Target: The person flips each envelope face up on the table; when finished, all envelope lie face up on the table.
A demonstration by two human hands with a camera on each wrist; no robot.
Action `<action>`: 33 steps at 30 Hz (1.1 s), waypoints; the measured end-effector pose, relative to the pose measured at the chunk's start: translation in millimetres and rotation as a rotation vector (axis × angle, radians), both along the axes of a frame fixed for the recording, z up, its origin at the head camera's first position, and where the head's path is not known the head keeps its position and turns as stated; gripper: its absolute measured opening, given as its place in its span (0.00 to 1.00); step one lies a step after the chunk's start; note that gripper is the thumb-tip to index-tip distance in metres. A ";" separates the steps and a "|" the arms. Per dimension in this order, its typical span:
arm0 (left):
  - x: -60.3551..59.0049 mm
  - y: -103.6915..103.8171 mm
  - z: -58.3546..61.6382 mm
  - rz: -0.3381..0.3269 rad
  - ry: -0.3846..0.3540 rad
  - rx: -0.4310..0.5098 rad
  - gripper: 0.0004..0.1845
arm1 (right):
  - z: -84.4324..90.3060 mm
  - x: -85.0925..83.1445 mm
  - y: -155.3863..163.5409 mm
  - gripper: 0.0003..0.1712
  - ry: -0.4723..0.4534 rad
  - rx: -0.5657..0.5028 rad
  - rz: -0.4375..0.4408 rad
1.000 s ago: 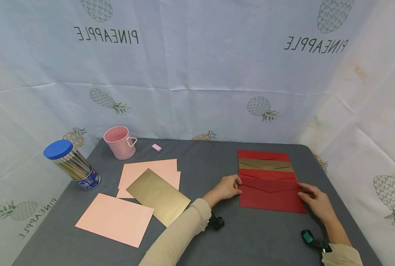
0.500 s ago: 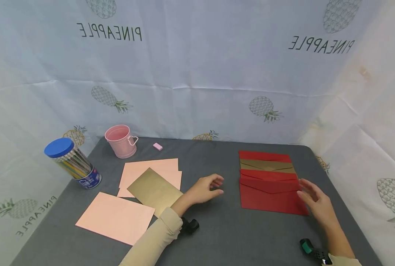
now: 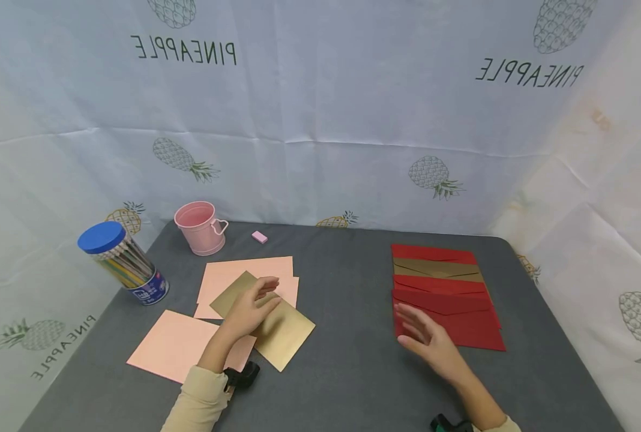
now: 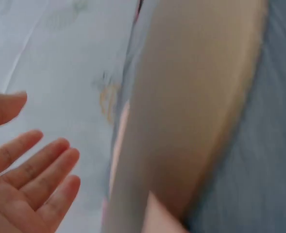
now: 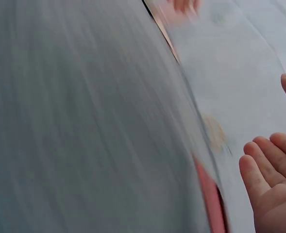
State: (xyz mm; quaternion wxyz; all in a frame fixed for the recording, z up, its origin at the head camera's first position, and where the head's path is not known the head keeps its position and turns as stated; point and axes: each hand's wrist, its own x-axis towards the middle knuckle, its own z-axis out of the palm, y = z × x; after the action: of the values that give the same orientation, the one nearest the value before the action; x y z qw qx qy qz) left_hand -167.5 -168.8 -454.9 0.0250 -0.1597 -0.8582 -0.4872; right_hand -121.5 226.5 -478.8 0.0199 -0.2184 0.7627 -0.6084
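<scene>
My left hand [image 3: 250, 311] hovers over a gold card [image 3: 285, 336], fingers extended and holding nothing. Beneath and around that card lie peach sheets: a pair behind it and one peach sheet [image 3: 169, 345] in front, partly covered by the left forearm. On the right, my right hand [image 3: 431, 345] hangs above the near left corner of a stack of overlapping envelopes, its fingers loose. The front red envelope [image 3: 455, 321] overlaps another red one, a gold envelope [image 3: 445, 270] and a further red one behind. In both wrist views the fingers spread apart with bare palms.
At the back left stands a pink bucket-shaped cup [image 3: 201, 231] beside a small pink eraser [image 3: 259, 237]. A clear tub of pencils [image 3: 126, 264] with a blue lid sits at the left edge. Pineapple-print cloth rises behind the grey table [image 3: 347, 372].
My left hand has left the envelope stack and travelled left to above the gold card. The right hand has let go of the stack's right edge and moved left across its front.
</scene>
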 end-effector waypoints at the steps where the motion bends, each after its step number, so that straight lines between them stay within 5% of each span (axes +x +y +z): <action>1: 1.5 -5.4 -0.4 0.007 0.002 0.007 0.23 | -1.6 0.8 -9.3 0.33 -0.014 -0.002 0.026; 7: 0.3 -35.4 -7.4 0.019 -0.035 0.041 0.26 | -9.4 3.4 -57.9 0.35 -0.080 -0.036 0.180; 14: -2.2 -64.6 -15.4 0.142 -0.025 -0.037 0.26 | -16.2 6.0 -101.7 0.36 -0.225 -0.069 0.293; 23: -0.6 -80.1 -22.8 0.237 -0.069 -0.129 0.32 | -16.7 6.3 -134.1 0.39 -0.372 -0.086 0.267; 33: -2.4 -81.6 -31.1 0.254 -0.105 -0.114 0.31 | -11.8 8.0 -147.9 0.45 -0.393 -0.060 0.215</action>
State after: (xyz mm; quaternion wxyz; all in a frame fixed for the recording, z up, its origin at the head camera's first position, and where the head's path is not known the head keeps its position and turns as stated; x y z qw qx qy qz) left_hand -169.9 -250.5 -486.0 0.0324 -0.0250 -0.8979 -0.4383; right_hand -113.5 78.6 -490.6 0.2263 -0.1764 0.6980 -0.6561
